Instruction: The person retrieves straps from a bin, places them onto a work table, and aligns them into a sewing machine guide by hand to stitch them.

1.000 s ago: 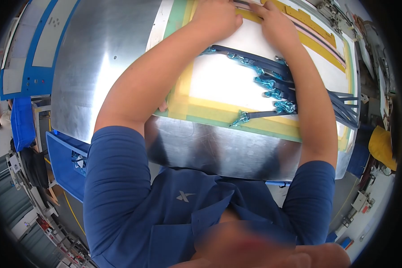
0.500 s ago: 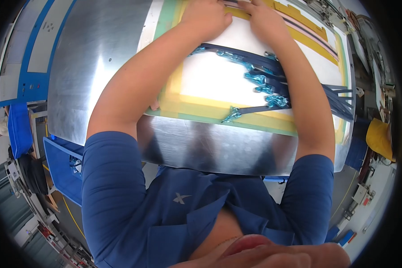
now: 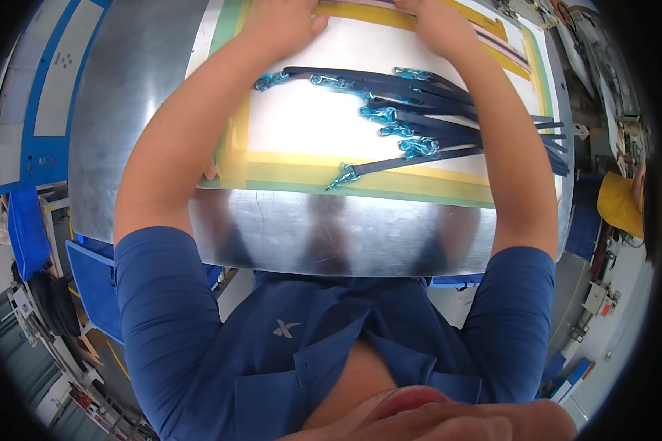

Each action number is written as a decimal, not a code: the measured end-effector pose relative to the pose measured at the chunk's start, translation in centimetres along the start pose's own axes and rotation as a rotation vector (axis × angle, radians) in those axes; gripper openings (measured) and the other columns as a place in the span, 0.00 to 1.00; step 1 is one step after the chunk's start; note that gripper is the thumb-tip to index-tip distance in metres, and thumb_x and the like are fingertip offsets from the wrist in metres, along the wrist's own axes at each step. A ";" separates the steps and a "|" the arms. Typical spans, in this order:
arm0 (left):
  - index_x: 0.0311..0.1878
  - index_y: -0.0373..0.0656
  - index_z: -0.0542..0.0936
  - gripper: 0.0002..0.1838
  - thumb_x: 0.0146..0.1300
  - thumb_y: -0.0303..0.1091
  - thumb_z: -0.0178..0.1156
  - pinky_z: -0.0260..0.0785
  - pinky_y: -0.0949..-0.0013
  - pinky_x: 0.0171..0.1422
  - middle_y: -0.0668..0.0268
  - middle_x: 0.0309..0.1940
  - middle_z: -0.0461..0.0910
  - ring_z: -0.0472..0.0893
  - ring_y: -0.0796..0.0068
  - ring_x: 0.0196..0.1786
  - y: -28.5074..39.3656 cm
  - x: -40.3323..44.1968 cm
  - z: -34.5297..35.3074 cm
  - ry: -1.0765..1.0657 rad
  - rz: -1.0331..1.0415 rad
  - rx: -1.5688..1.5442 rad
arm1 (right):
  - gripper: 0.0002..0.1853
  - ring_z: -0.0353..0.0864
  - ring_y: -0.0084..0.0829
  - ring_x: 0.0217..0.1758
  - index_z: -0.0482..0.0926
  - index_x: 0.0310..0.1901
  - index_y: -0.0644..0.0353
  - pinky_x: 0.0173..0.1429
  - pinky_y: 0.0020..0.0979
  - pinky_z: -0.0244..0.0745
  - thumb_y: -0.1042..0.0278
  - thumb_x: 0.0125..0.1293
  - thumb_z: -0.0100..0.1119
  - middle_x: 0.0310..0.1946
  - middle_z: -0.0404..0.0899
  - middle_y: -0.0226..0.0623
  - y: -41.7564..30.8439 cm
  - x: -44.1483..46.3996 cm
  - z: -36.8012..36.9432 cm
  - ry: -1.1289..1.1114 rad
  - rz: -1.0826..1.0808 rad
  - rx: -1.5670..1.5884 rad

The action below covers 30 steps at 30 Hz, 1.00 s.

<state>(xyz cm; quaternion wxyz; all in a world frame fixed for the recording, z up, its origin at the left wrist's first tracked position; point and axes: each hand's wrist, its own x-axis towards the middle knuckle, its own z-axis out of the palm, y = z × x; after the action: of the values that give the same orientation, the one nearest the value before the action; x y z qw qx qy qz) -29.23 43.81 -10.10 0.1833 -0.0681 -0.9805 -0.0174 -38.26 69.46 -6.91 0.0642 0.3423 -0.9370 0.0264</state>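
My left hand lies at the upper edge of the view over a white board. Its thumb sticks out to the side, and its other fingers are mostly cut off. My right hand has its fingertips closed at a dark narrow strap, which runs along a yellow strip on the board. Below my hands lie several navy lanyard straps with metal hooks in bluish clear wrapping. My right forearm passes over these straps and hides part of them.
Yellow and green tape borders the board on a shiny metal table. A blue-framed panel stands at left, with a blue bin below. At the right edge is a person in a yellow top.
The view has shifted, so board and straps appear farther left and slightly higher. My left hand has moved left, widening the gap between my hands and showing more of the strip.
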 end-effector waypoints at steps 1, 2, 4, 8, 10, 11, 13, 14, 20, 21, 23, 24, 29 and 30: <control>0.56 0.39 0.84 0.23 0.68 0.46 0.55 0.68 0.50 0.70 0.51 0.56 0.81 0.78 0.52 0.63 -0.2 0.0 -0.2 0.004 0.006 0.014 | 0.19 0.84 0.51 0.58 0.86 0.58 0.54 0.63 0.48 0.78 0.70 0.72 0.50 0.54 0.84 0.49 0.5 -0.5 -0.1 -0.001 0.041 0.019; 0.56 0.39 0.84 0.23 0.68 0.46 0.55 0.68 0.50 0.70 0.51 0.56 0.81 0.78 0.52 0.63 -0.2 0.1 -0.8 0.002 -0.003 0.014 | 0.19 0.84 0.52 0.58 0.86 0.58 0.54 0.63 0.48 0.77 0.70 0.72 0.50 0.54 0.84 0.49 0.7 -0.8 -0.3 -0.003 0.082 0.040; 0.55 0.40 0.84 0.22 0.67 0.45 0.55 0.68 0.48 0.70 0.51 0.57 0.81 0.78 0.51 0.63 0.2 0.5 -1.9 -0.099 0.024 0.048 | 0.19 0.84 0.52 0.58 0.86 0.59 0.54 0.63 0.48 0.77 0.69 0.72 0.51 0.54 0.83 0.49 1.3 -0.8 0.4 0.027 0.042 0.049; 0.56 0.40 0.83 0.22 0.67 0.44 0.55 0.69 0.47 0.69 0.50 0.57 0.81 0.79 0.50 0.63 1.4 1.7 -2.1 -0.189 0.008 -0.007 | 0.19 0.83 0.51 0.58 0.85 0.59 0.54 0.64 0.47 0.76 0.68 0.71 0.51 0.54 0.83 0.49 0.7 -0.6 0.7 0.066 0.021 0.055; 0.57 0.39 0.83 0.22 0.67 0.44 0.56 0.69 0.47 0.69 0.49 0.58 0.81 0.79 0.50 0.63 2.4 1.9 -2.3 -0.205 -0.036 -0.041 | 0.19 0.83 0.51 0.58 0.85 0.59 0.54 0.64 0.47 0.76 0.69 0.71 0.51 0.54 0.83 0.49 0.3 -0.7 0.5 0.061 0.017 0.070; 0.57 0.39 0.83 0.22 0.67 0.44 0.56 0.69 0.47 0.69 0.49 0.58 0.81 0.79 0.50 0.63 2.9 2.0 -2.6 -0.209 -0.030 -0.044 | 0.19 0.83 0.51 0.58 0.85 0.59 0.54 0.64 0.47 0.76 0.69 0.71 0.51 0.54 0.83 0.49 0.0 -0.8 0.1 0.056 0.015 0.082; 0.58 0.39 0.82 0.23 0.67 0.44 0.56 0.70 0.48 0.70 0.48 0.59 0.81 0.79 0.49 0.64 3.8 2.3 -3.0 -0.229 -0.076 -0.028 | 0.19 0.83 0.51 0.59 0.85 0.59 0.53 0.64 0.46 0.76 0.69 0.71 0.51 0.54 0.83 0.49 -0.5 -1.4 -0.8 0.058 0.022 0.083; 0.58 0.39 0.82 0.23 0.67 0.44 0.56 0.70 0.48 0.70 0.48 0.59 0.81 0.79 0.49 0.64 4.0 2.5 -2.7 -0.233 -0.070 -0.032 | 0.19 0.83 0.50 0.59 0.85 0.59 0.53 0.64 0.46 0.76 0.70 0.71 0.51 0.54 0.84 0.49 -0.5 -1.7 -1.1 0.062 0.021 0.085; 0.62 0.40 0.80 0.25 0.68 0.45 0.55 0.71 0.49 0.71 0.44 0.61 0.79 0.80 0.46 0.64 4.2 3.6 -2.2 -0.300 -0.038 -0.058 | 0.18 0.82 0.50 0.61 0.87 0.57 0.52 0.66 0.44 0.75 0.71 0.71 0.52 0.56 0.83 0.48 4.0 -2.8 0.0 0.086 0.109 0.085; 0.63 0.39 0.79 0.26 0.68 0.45 0.55 0.71 0.50 0.71 0.44 0.62 0.78 0.79 0.46 0.65 4.6 3.4 -2.6 -0.301 -0.057 -0.041 | 0.18 0.82 0.50 0.61 0.87 0.57 0.52 0.66 0.44 0.75 0.71 0.71 0.52 0.56 0.83 0.48 4.9 -3.2 0.2 0.084 0.111 0.087; 0.64 0.37 0.79 0.27 0.68 0.45 0.55 0.71 0.50 0.71 0.43 0.63 0.78 0.79 0.47 0.65 5.4 3.4 -3.5 -0.306 -0.073 -0.026 | 0.18 0.82 0.50 0.61 0.87 0.56 0.53 0.66 0.45 0.75 0.72 0.70 0.52 0.55 0.83 0.48 6.3 -3.6 0.7 0.143 0.067 0.011; 0.65 0.36 0.78 0.28 0.68 0.45 0.56 0.71 0.50 0.72 0.43 0.64 0.78 0.79 0.46 0.66 5.7 3.5 -4.2 -0.340 -0.101 -0.055 | 0.18 0.82 0.50 0.61 0.87 0.56 0.53 0.66 0.45 0.75 0.72 0.70 0.52 0.55 0.83 0.48 6.6 -3.6 0.9 0.141 0.069 0.012; 0.67 0.36 0.77 0.30 0.69 0.46 0.55 0.70 0.51 0.73 0.42 0.65 0.77 0.77 0.44 0.68 5.3 4.2 -2.3 -0.347 -0.066 -0.078 | 0.17 0.82 0.50 0.58 0.87 0.55 0.56 0.62 0.45 0.76 0.74 0.69 0.52 0.50 0.82 0.49 5.2 -3.9 0.5 0.186 0.074 0.084; 0.68 0.36 0.77 0.30 0.69 0.47 0.55 0.69 0.51 0.73 0.42 0.65 0.76 0.77 0.44 0.68 5.3 4.3 -2.3 -0.342 -0.063 -0.082 | 0.17 0.82 0.50 0.58 0.87 0.55 0.56 0.62 0.45 0.76 0.74 0.69 0.52 0.50 0.82 0.49 5.1 -3.8 0.4 0.186 0.078 0.087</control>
<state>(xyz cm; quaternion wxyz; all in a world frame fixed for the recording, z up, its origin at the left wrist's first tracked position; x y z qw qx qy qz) -31.62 49.47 -6.36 0.0104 -0.0469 -0.9975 -0.0511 -38.69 75.74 -7.83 0.1347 0.3041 -0.9376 0.1011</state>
